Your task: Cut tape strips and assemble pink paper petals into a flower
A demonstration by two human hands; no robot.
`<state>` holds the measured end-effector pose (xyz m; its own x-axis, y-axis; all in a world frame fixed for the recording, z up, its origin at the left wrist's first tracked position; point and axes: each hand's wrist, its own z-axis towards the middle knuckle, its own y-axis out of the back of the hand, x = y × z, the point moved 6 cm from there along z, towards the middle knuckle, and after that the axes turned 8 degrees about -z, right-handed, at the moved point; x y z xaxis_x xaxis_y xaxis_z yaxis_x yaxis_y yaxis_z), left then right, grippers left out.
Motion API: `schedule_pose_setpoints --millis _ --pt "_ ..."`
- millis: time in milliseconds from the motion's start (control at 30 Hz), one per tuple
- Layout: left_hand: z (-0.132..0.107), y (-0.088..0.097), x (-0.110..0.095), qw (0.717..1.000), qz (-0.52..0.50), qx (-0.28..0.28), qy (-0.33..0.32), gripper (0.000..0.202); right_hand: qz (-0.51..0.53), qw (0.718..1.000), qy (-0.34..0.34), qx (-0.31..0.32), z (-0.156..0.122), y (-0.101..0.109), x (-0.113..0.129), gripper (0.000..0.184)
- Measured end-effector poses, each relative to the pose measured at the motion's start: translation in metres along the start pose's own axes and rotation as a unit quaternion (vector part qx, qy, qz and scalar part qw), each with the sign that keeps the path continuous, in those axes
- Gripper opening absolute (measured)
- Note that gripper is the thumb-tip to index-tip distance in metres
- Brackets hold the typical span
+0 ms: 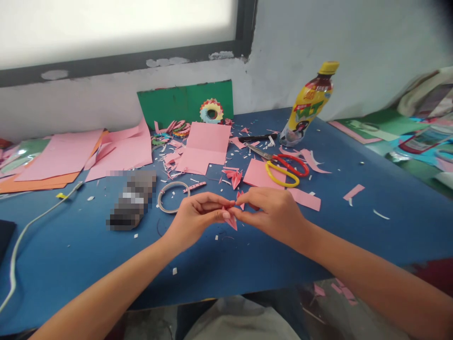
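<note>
Both my hands meet over the middle of the blue table. My left hand and my right hand each pinch a small folded pink paper piece between thumb and fingers. The piece has pointed tips sticking up and down between the fingertips. Another folded pink piece lies just behind my hands. A square pink sheet lies beyond my right hand, with red-and-yellow scissors on its edge.
Pink sheets and orange ones lie at the left, a folded pink sheet at the centre. A green board with a coloured paper ring leans on the wall. A yellow bottle, a tape ring, a white cable and paper scraps are about.
</note>
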<state>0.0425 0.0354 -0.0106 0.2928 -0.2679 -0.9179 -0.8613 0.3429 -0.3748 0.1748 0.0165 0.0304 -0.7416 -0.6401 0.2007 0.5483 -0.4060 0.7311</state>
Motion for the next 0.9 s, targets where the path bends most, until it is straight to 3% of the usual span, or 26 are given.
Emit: schedule_pose_setpoints --millis 200,400,500,667,767,900 --pt "-0.002 -0.003 0.002 0.999 0.024 0.021 -0.001 0.020 -0.014 0.999 -0.031 0.009 -0.001 -0.002 -0.001 0.018" --pt "-0.001 -0.001 0.001 0.998 0.051 0.008 -0.023 0.016 0.050 0.995 -0.069 0.053 0.003 -0.006 -0.006 0.027" --pt "0.000 0.004 -0.001 0.997 0.073 -0.015 -0.036 0.015 0.042 0.994 -0.095 0.045 0.006 -0.003 -0.017 0.031" --pt "0.000 0.009 -0.004 0.992 0.109 -0.049 -0.033 0.017 -0.042 0.987 -0.152 0.024 0.011 0.003 -0.055 0.031" --pt "-0.001 0.010 -0.009 0.990 0.122 -0.062 -0.036 0.018 -0.109 0.962 -0.241 0.076 0.007 0.002 -0.092 0.014" --pt "-0.002 0.013 -0.014 0.989 0.115 -0.075 -0.054 0.021 -0.159 0.925 -0.306 0.162 -0.002 -0.001 -0.130 0.017"
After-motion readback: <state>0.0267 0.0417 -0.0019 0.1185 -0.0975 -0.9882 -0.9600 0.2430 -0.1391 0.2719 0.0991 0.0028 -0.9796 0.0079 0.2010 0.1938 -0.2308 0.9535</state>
